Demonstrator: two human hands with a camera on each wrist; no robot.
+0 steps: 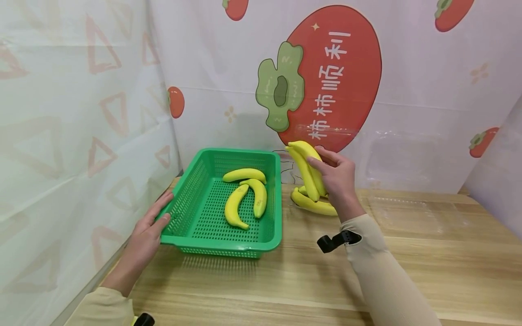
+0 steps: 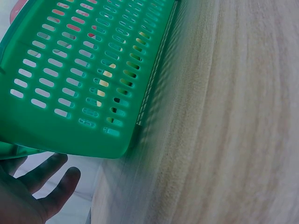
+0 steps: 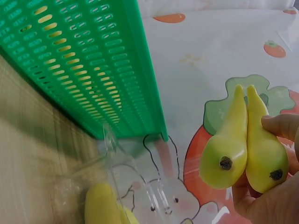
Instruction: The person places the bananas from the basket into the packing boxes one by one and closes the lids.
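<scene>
Right hand (image 1: 341,176) pinched two bananas (image 1: 306,169) aloft, off the basket's (image 1: 228,245) 2 o'clock; left hand (image 1: 147,225), straight-fingered, touched its 9 o'clock side. Bananas probably light, firm, slick; mid-body hold seemed best.

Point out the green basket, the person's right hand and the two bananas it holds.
Green basket (image 1: 220,245): head view, on its near rim.
Right hand (image 1: 340,177): head view, near the thumb's base.
Two bananas (image 3: 236,136): right wrist view, on the side of the picture's left one.
</scene>
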